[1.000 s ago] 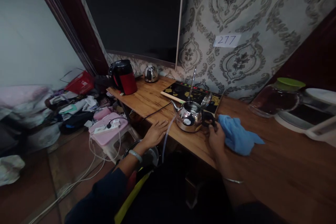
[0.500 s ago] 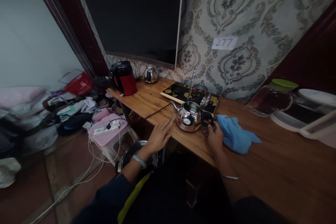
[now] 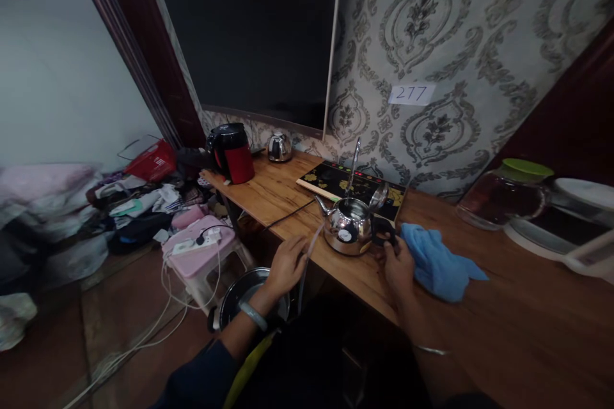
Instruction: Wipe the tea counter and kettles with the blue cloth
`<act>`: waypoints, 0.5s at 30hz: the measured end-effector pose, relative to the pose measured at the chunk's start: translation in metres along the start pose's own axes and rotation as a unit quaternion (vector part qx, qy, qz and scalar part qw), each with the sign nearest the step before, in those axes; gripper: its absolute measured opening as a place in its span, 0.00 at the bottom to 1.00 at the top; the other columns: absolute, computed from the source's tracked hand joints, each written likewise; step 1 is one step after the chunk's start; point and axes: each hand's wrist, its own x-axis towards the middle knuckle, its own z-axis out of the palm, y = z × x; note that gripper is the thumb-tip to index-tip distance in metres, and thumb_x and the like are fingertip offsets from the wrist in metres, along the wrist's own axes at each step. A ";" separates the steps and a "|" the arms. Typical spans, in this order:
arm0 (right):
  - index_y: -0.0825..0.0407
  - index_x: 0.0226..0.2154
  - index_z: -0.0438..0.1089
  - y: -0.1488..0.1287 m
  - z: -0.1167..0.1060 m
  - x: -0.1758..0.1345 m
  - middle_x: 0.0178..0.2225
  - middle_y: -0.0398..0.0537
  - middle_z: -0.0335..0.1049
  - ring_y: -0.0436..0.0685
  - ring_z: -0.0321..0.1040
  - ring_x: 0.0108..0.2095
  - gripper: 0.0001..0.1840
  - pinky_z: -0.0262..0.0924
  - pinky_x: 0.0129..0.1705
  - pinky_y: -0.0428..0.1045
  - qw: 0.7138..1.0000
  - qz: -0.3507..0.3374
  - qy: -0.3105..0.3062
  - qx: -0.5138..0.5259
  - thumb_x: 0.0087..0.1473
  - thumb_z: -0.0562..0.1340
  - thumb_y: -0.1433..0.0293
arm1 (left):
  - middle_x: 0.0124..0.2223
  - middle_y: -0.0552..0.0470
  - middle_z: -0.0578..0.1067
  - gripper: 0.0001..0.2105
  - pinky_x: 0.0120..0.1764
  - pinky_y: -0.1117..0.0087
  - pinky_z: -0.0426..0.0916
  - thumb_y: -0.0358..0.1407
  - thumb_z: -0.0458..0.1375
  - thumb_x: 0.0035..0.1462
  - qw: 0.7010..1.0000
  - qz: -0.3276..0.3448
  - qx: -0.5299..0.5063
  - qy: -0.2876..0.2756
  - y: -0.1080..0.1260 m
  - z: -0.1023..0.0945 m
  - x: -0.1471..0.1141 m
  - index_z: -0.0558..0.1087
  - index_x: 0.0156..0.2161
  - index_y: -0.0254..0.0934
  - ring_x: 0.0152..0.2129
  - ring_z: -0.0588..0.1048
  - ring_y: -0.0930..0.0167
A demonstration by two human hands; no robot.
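Observation:
A shiny steel kettle (image 3: 347, 227) stands on the front of the wooden table with its top uncovered and its spout to the left. My right hand (image 3: 399, 268) is closed around the kettle's black handle. Behind the kettle is a steel lid (image 3: 378, 197), tilted up on edge. My left hand (image 3: 286, 265) hovers at the table's front edge, fingers stretched out and nearest to a clear tube (image 3: 313, 248) that hangs down there. Whether the fingertips touch the tube I cannot tell. A black hob with gold flowers (image 3: 330, 179) lies behind, with a thin curved tap (image 3: 354, 163).
A blue cloth (image 3: 434, 262) lies right of my right hand. Farther right stands a glass jug with a green lid (image 3: 503, 198). A red-and-black kettle (image 3: 237, 163) and a small steel pot (image 3: 279, 148) stand at the left. Below are a pot (image 3: 235, 297) and a pink stool (image 3: 196, 255).
My left hand has drawn slightly back and down from the kettle, and more of the clear tube shows. My right hand keeps hold of the handle. The whole view has shifted a little.

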 end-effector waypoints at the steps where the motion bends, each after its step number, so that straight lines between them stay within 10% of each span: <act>1: 0.55 0.49 0.69 0.000 0.000 -0.001 0.29 0.47 0.72 0.52 0.64 0.21 0.31 0.58 0.23 0.48 1.000 0.006 0.002 0.003 0.50 0.59 0.52 | 0.56 0.42 0.73 0.18 0.55 0.53 0.66 0.34 0.50 0.62 1.000 -0.005 -0.001 0.016 -0.002 0.000 0.002 0.69 0.56 0.38 0.54 0.70 0.62; 8: 0.54 0.51 0.68 -0.002 0.002 -0.003 0.26 0.43 0.71 0.51 0.62 0.19 0.31 0.55 0.21 0.46 0.999 0.020 0.004 0.025 0.50 0.59 0.53 | 0.52 0.44 0.75 0.16 0.53 0.55 0.67 0.32 0.52 0.58 0.992 -0.071 0.047 0.088 -0.041 -0.009 0.013 0.73 0.51 0.37 0.50 0.70 0.62; 15: 0.55 0.51 0.68 0.002 0.001 0.001 0.25 0.44 0.70 0.54 0.64 0.21 0.32 0.57 0.22 0.48 1.000 0.017 -0.010 -0.003 0.49 0.58 0.53 | 0.52 0.44 0.75 0.17 0.51 0.55 0.67 0.34 0.52 0.58 0.980 -0.149 0.128 0.040 -0.064 -0.027 0.030 0.73 0.51 0.38 0.50 0.69 0.59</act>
